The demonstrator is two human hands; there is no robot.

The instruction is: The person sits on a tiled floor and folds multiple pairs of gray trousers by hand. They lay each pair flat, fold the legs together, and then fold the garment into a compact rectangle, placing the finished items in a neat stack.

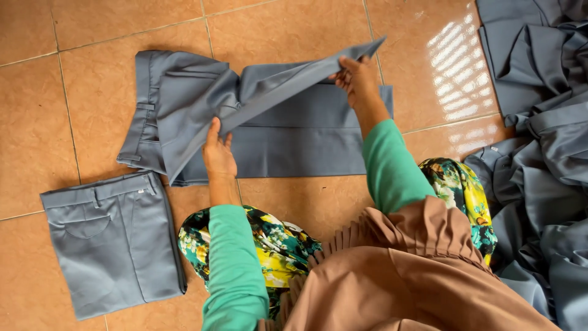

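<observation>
The left hand [218, 153] presses flat, fingers spread, on grey trousers [288, 138] lying on the tiled floor [73, 79]. The right hand [357, 78], arm stretched forward, pinches the raised leg hem. Folded trousers [116, 242] lie left.

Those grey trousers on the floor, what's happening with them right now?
A person kneeling on the tiled floor is handling a pair of grey trousers spread out in front of them. The right hand lifts one leg end up and across, while the left hand presses down near the middle. An already folded pair lies at the left, and a heap of grey garments sits at the right.
</observation>
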